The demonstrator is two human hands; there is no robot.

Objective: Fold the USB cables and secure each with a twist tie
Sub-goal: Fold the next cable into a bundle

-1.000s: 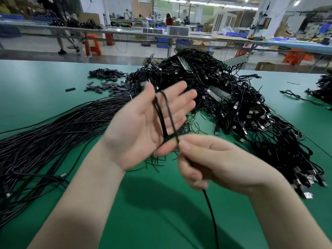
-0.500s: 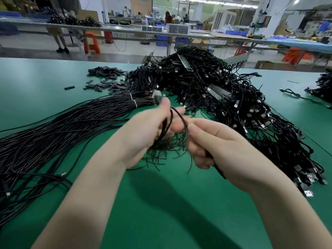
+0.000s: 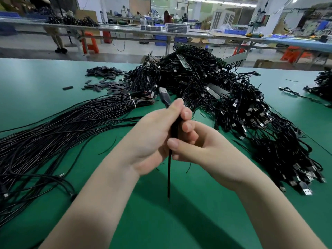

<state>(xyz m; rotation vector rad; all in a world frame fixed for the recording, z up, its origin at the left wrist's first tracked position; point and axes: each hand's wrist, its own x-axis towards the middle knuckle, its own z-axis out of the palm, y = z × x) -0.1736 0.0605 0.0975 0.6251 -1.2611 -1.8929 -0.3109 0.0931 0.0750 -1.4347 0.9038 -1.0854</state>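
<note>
A folded black USB cable [image 3: 173, 129] stands upright between both hands above the green table [image 3: 179, 221]. My left hand [image 3: 154, 137] grips the folded bundle, and the USB plug [image 3: 164, 95] sticks out above its fingers. My right hand [image 3: 201, 146] touches the bundle from the right, thumb and fingers curled against it. One loose cable end [image 3: 168, 177] hangs straight down below the hands. No twist tie can be made out in the hands.
A big tangled heap of black USB cables [image 3: 224, 97] fills the middle and right. Long straight cables [image 3: 53, 133], bound by white bands, spread to the left. Small dark sleeves [image 3: 106, 78] lie scattered at the back left. Another cable pile [image 3: 323, 83] sits far right.
The left hand, flat and open with the cable looped over its palm a second ago, has closed round the folded cable. The right hand moved up against it, and the plug now points up.
</note>
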